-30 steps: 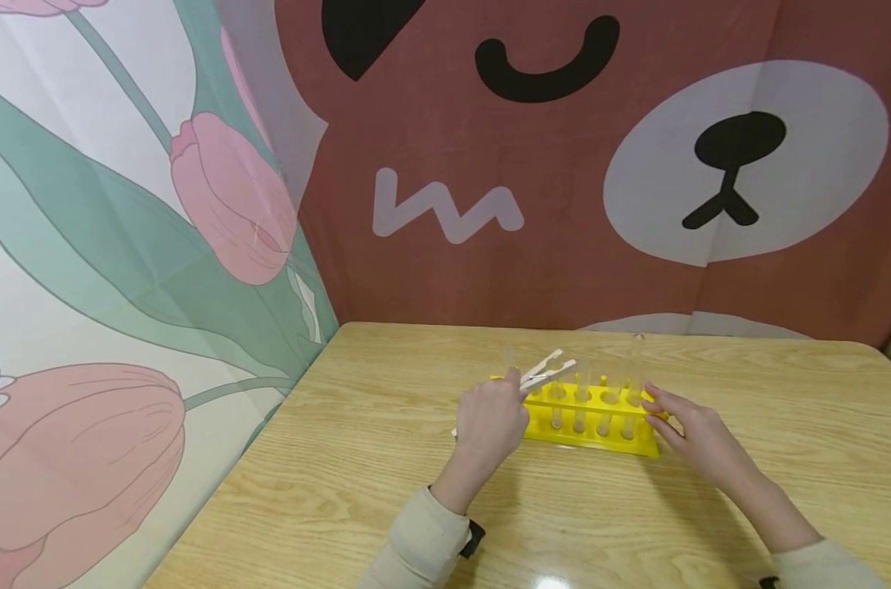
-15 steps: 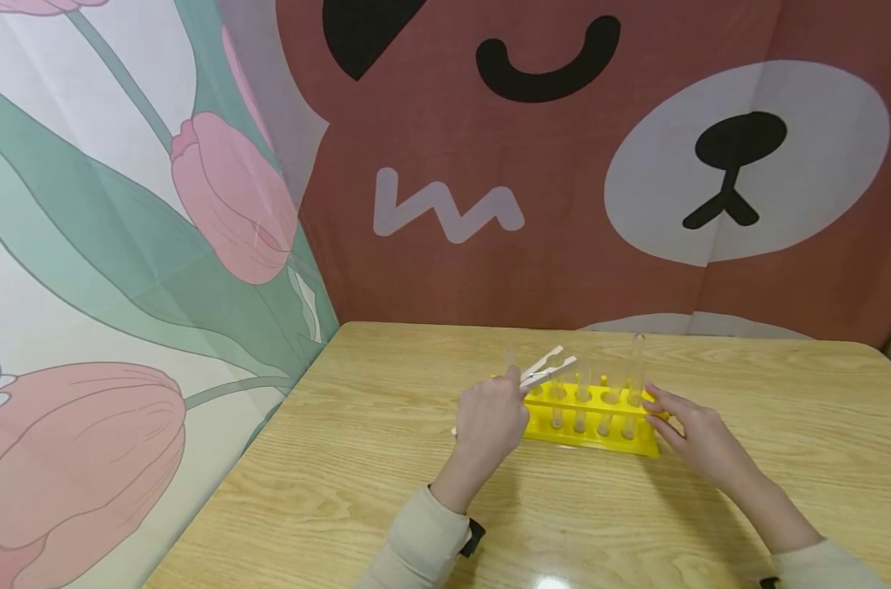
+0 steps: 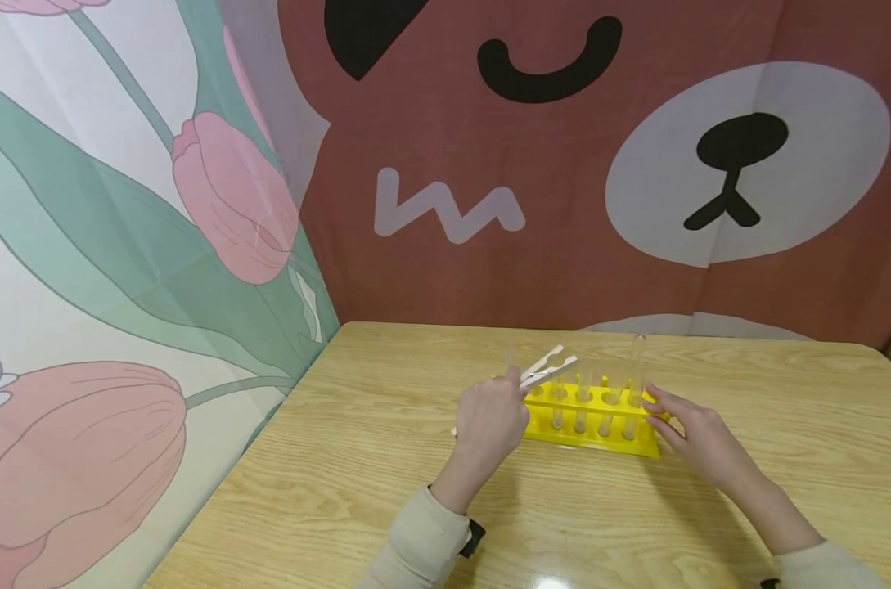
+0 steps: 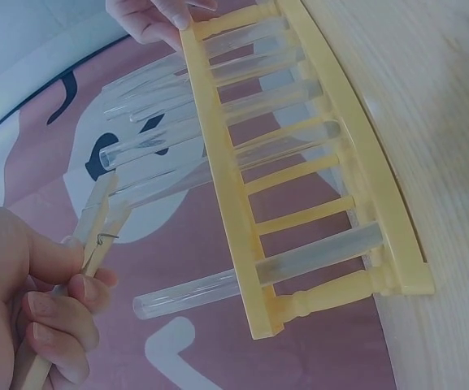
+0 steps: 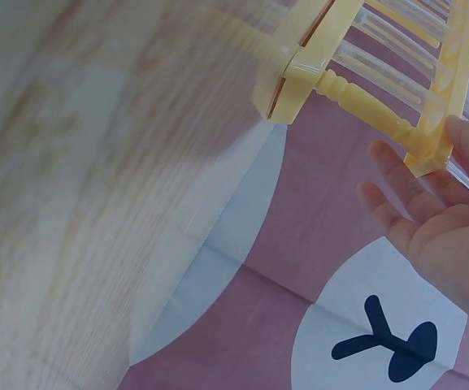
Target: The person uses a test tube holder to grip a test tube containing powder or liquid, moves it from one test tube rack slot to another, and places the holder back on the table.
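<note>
My left hand (image 3: 492, 413) grips a wooden test tube clamp (image 3: 548, 375), fingers curled round its handles. In the left wrist view the clamp's jaws stand apart, their tips near the mouths of two clear test tubes (image 4: 153, 142). A yellow test tube rack (image 3: 588, 444) stands upright on the table and bears several tubes. One lone tube (image 4: 319, 252) sits near the rack's left end, away from the others. At the opposite end, my right hand (image 3: 699, 429) pinches the rack's top bar between thumb and fingers; the right wrist view shows its other fingers (image 5: 393, 175) below the corner.
The rack stands towards the back of a wood-grain table (image 3: 327, 491). Behind the table hangs a cloth (image 3: 445, 278) with a bear print, and a tulip-print cloth (image 3: 136, 245) hangs on the left.
The clamp's tips have risen very slightly over the last second. Both hands and the rack hold their places.
</note>
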`<action>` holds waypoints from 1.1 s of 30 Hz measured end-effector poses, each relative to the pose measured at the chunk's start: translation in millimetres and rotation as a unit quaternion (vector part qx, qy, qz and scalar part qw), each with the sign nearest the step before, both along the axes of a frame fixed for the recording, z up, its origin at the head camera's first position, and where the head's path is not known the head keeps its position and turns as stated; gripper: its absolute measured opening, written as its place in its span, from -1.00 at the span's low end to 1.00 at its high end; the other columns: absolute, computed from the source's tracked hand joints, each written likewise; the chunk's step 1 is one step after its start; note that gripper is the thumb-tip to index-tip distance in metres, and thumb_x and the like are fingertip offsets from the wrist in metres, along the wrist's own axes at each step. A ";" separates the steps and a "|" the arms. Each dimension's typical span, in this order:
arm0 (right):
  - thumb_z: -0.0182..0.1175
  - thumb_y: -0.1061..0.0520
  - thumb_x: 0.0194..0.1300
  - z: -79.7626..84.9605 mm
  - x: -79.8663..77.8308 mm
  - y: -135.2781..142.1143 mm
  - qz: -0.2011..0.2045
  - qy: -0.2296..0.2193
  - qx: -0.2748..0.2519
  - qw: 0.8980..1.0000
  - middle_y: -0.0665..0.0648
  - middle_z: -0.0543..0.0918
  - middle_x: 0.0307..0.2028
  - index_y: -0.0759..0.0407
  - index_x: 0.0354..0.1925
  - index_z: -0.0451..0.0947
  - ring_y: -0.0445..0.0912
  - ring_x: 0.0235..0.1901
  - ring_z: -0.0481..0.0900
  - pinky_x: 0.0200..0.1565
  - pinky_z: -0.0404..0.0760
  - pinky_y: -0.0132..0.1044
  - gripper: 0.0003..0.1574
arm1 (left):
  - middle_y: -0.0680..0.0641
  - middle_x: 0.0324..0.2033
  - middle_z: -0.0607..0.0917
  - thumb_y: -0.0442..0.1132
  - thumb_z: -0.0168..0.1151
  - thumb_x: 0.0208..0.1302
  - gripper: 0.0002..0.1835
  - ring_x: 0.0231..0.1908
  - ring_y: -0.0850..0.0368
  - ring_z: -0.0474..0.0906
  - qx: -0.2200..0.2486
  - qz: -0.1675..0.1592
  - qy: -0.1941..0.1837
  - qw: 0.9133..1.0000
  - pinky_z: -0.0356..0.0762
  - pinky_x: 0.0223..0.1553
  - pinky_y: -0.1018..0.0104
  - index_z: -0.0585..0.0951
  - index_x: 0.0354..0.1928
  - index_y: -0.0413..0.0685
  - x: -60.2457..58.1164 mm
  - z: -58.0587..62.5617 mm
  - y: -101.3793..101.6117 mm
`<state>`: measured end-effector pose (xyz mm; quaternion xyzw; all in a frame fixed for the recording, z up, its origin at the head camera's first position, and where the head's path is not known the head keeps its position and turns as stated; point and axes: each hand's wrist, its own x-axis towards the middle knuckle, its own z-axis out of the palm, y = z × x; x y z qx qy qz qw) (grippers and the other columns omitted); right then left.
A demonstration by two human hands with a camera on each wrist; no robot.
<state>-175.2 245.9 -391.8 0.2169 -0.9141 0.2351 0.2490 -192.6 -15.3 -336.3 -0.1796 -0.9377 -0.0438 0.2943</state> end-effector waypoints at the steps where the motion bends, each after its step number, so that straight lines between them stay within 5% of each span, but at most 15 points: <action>1: 0.27 0.41 -0.05 -0.2 0.0 0.2 0.000 -0.001 0.001 1.000 0.33 0.61 -0.28 0.53 0.02 0.34 0.24 -0.24 0.54 -0.30 0.49 -0.01 -0.38 | 0.10 -0.84 0.24 -0.08 0.19 0.14 -0.78 -0.86 0.24 0.12 0.001 0.000 0.000 1.000 0.01 -0.88 0.43 0.46 -0.55 0.00 0.1 0.1 0.0; 17: 0.27 0.41 -0.05 -0.4 -1.7 0.3 0.001 -0.001 -0.001 1.000 0.40 0.54 -0.14 0.44 -0.08 0.45 0.24 -0.22 0.53 -0.29 0.48 0.01 -0.52 | 0.10 -0.84 0.22 -0.07 0.18 0.14 -0.77 -0.87 0.25 0.11 -0.004 0.001 0.013 1.000 0.01 -0.88 0.43 0.45 -0.56 0.00 0.3 0.6 0.2; 33: 0.27 0.40 -0.05 -1.2 -0.6 0.6 -0.002 -0.004 0.003 1.000 0.36 0.58 -0.21 0.48 -0.02 0.40 0.23 -0.24 0.54 -0.28 0.48 0.02 -0.45 | 0.11 -0.85 0.21 -0.11 0.22 0.11 -0.79 -0.87 0.27 0.11 0.014 -0.010 0.018 1.000 0.00 -0.87 0.44 0.46 -0.56 0.00 1.0 1.6 0.1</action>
